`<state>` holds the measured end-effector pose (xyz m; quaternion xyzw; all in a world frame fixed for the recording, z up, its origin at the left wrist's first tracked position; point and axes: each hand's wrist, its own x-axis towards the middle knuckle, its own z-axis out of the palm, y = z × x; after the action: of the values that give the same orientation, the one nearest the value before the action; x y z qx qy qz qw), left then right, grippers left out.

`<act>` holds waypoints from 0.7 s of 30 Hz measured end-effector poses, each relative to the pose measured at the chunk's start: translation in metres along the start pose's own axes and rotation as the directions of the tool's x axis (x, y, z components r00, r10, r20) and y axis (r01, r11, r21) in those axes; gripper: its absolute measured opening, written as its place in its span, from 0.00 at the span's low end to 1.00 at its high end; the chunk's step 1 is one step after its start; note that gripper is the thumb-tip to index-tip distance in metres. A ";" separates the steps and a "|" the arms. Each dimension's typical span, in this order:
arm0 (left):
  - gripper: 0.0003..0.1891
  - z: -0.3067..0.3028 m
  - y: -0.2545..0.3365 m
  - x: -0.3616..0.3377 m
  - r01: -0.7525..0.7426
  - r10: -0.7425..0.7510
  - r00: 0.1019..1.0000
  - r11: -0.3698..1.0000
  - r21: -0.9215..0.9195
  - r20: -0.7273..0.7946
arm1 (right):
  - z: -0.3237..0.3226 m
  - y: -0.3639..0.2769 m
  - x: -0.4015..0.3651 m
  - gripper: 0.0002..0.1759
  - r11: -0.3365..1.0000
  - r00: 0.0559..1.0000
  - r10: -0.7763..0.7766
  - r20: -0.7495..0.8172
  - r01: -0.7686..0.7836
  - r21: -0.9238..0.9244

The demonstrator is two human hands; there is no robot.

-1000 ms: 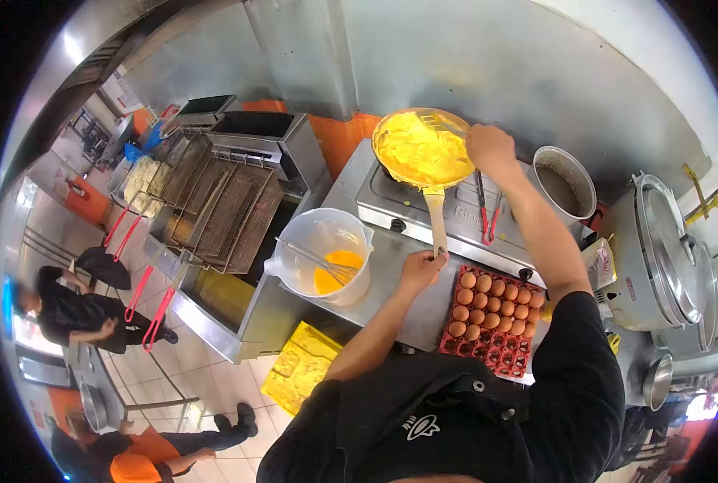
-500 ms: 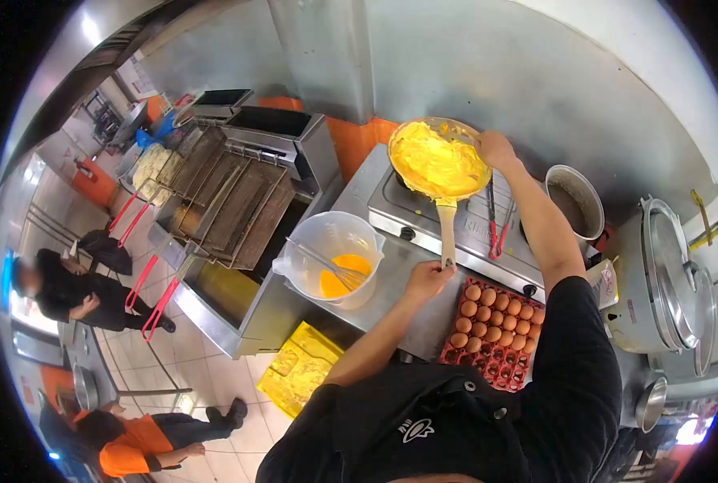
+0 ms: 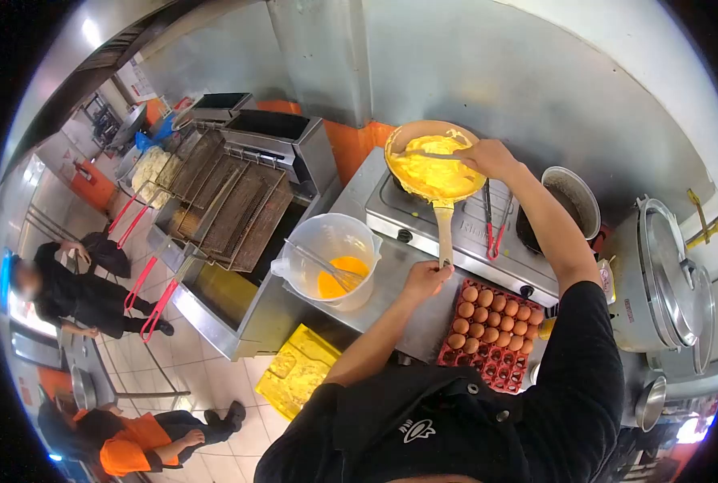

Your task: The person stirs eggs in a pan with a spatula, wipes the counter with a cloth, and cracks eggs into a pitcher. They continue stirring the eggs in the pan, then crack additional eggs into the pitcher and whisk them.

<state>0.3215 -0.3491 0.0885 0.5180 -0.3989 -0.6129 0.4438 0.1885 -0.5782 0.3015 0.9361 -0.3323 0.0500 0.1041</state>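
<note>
My left hand (image 3: 425,280) is closed on the end of the beige handle of a frying pan (image 3: 446,233), which sits over the stove (image 3: 387,211). Yellow cooked egg (image 3: 435,181) lies in the pan, bunched toward its middle and near side. Above the pan's right side, my right hand (image 3: 487,158) is closed on a thin, flat grey utensil (image 3: 435,154) whose far end reaches into the egg. Left of the handle stands a clear plastic pitcher (image 3: 290,266) with a whisk (image 3: 318,262) in beaten egg (image 3: 341,276).
A red tray (image 3: 504,374) of brown eggs (image 3: 491,318) sits in front of the stove. Red-handled tongs (image 3: 494,233) lie on the stove, beside a pot (image 3: 574,193). Fryer baskets (image 3: 230,201) and a yellow crate (image 3: 294,370) are left. Two people (image 3: 85,290) stand farther left.
The utensil in my right hand has come into view across the pan, and the egg has drawn away from the far rim. My left hand keeps its hold on the handle.
</note>
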 end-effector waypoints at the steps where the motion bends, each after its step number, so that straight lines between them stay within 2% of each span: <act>1: 0.18 0.000 -0.002 0.002 0.013 -0.013 1.000 1.000 0.002 0.005 | -0.013 -0.005 -0.005 0.15 0.998 0.997 -0.002 0.071 0.007 -0.067; 3: 0.18 -0.002 -0.013 0.009 0.026 -0.026 1.000 1.000 0.011 0.017 | -0.035 -0.010 -0.018 0.15 0.998 0.998 0.027 0.055 -0.024 -0.066; 5: 0.18 -0.001 -0.024 0.015 -0.062 0.062 0.998 0.998 -0.023 -0.011 | -0.055 -0.017 -0.032 0.15 0.997 0.998 0.056 0.042 -0.053 -0.064; 8: 0.18 -0.008 -0.017 0.010 0.007 -0.001 0.998 0.996 -0.093 0.064 | -0.083 -0.037 -0.054 0.14 0.995 0.996 0.091 -0.013 -0.090 0.039; 10: 0.18 -0.005 -0.003 0.000 0.016 -0.014 0.999 0.999 -0.049 0.031 | -0.093 -0.056 -0.062 0.14 0.967 0.969 0.236 0.071 -0.241 0.079; 13: 0.18 -0.003 0.010 -0.008 0.020 -0.020 1.000 0.999 0.024 -0.013 | -0.086 -0.082 -0.064 0.15 0.944 0.959 0.279 0.058 -0.284 0.169; 14: 0.18 -0.003 0.010 -0.007 0.013 -0.012 1.000 0.999 0.048 -0.022 | -0.076 -0.084 -0.055 0.15 0.961 0.969 0.204 0.139 -0.225 0.159; 15: 0.18 -0.004 0.010 -0.006 0.016 -0.015 1.000 0.999 0.052 -0.022 | -0.061 -0.088 -0.045 0.15 0.960 0.969 0.206 0.138 -0.227 0.163; 18: 0.18 -0.005 0.010 -0.006 0.009 -0.009 1.000 1.000 0.010 0.021 | -0.009 -0.101 -0.015 0.15 0.918 0.959 0.270 0.091 -0.285 0.277; 20: 0.17 -0.001 0.023 -0.015 0.015 -0.009 0.999 0.991 0.136 -0.044 | 0.015 -0.104 0.005 0.15 0.904 0.950 0.310 0.027 -0.303 0.302; 21: 0.17 -0.001 0.022 -0.015 0.015 -0.009 0.999 0.991 0.132 -0.047 | 0.025 -0.102 0.014 0.15 0.905 0.952 0.305 0.028 -0.299 0.302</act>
<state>0.3262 -0.3416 0.1135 0.5630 -0.4251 -0.5754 0.4138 0.2641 -0.5152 0.2632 0.8775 -0.4606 0.1252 -0.0461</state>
